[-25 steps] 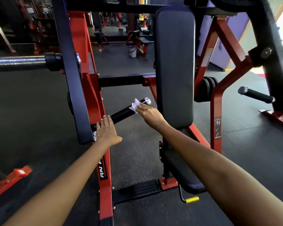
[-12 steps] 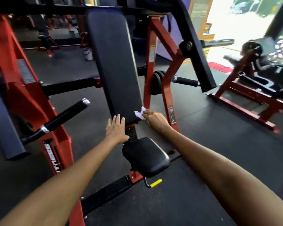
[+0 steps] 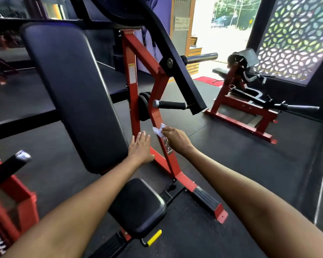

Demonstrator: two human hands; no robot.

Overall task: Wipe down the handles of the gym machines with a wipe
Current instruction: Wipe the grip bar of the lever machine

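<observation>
The right hand (image 3: pixel 175 139) pinches the wipe (image 3: pixel 159 130) below the right handle (image 3: pixel 171 105), the left hand (image 3: pixel 140 148) is flat and empty, so the loosely held wipe may snag on the frame (image 3: pixel 159 116) and drop.

The left handle (image 3: pixel 9 165) is blurred and cut off by the picture's left edge. The wipe (image 3: pixel 158 130) is partly hidden under the right hand (image 3: pixel 175 139), so the grip on it is unclear. The warning label (image 3: pixel 132 73) is too small to read.
</observation>
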